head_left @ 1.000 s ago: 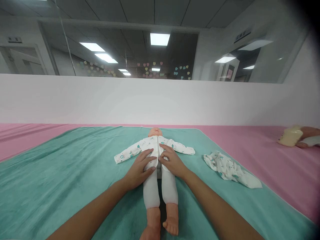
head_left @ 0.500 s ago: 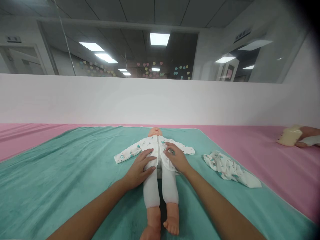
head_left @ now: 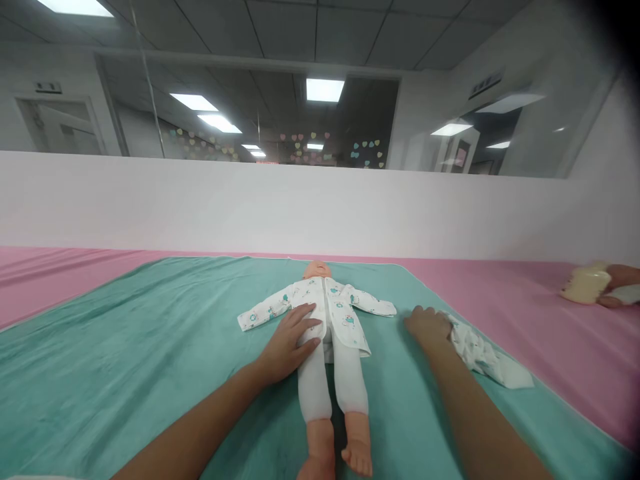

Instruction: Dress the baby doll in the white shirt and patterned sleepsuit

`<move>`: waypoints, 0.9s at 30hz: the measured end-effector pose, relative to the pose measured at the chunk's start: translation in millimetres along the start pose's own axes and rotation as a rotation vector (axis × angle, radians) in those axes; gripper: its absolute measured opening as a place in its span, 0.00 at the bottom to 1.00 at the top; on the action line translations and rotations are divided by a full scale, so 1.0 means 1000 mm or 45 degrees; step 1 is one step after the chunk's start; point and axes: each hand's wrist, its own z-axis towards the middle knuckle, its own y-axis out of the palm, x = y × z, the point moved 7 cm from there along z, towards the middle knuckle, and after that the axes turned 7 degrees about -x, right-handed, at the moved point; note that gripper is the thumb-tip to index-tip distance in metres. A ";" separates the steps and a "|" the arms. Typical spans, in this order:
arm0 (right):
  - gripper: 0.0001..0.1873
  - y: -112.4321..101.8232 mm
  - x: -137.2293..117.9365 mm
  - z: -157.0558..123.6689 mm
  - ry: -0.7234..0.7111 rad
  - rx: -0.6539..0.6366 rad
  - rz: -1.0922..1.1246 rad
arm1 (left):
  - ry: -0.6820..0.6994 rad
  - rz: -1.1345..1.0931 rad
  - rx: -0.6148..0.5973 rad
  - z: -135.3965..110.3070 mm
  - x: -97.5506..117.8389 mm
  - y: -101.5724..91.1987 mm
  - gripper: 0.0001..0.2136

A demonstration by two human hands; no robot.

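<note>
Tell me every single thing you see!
Doll: 1, pinkish and white, middle
Printed top: 1, white, on doll
Crumpled cloth: 1, white, right
Cover: 1, green, under doll
Sheet: 1, pink, outer edges
Pale thing: 1, yellowish, far right
Unclear shape: 1, brownish, right edge
Wall: 1, white, behind
Glass: count unclear, grey, above wall
Hearts: many, mixed colours, upper middle
Lights: several, white, top
Left hand: 1, on doll
Right hand: 1, at crumpled cloth

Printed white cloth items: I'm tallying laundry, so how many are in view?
2: the open-fronted jacket on the doll, and the crumpled cloth at the right hand. Another could be hidden in its folds or under the hand.
</note>
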 end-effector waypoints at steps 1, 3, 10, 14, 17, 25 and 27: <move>0.19 -0.002 -0.001 -0.002 0.001 0.017 -0.018 | 0.000 0.001 0.001 0.000 0.000 0.000 0.14; 0.19 -0.007 0.001 -0.004 0.008 0.069 -0.065 | 0.004 0.000 0.004 0.000 0.001 -0.001 0.14; 0.17 0.001 0.019 0.000 -0.011 -0.086 -0.101 | 0.007 0.019 0.024 0.000 0.000 -0.002 0.14; 0.16 -0.004 0.010 -0.008 -0.101 -0.002 0.041 | 0.012 -0.019 0.057 0.001 -0.003 -0.003 0.13; 0.14 -0.006 0.001 -0.024 -0.164 -0.011 0.242 | -0.010 -0.093 0.084 0.001 -0.003 -0.008 0.12; 0.21 -0.051 -0.016 -0.126 -0.628 -0.292 1.187 | -0.327 -0.335 0.124 -0.016 0.015 -0.021 0.15; 0.21 -0.086 -0.022 -0.157 -0.764 -0.446 1.499 | -0.310 -0.493 0.048 -0.019 0.035 -0.019 0.17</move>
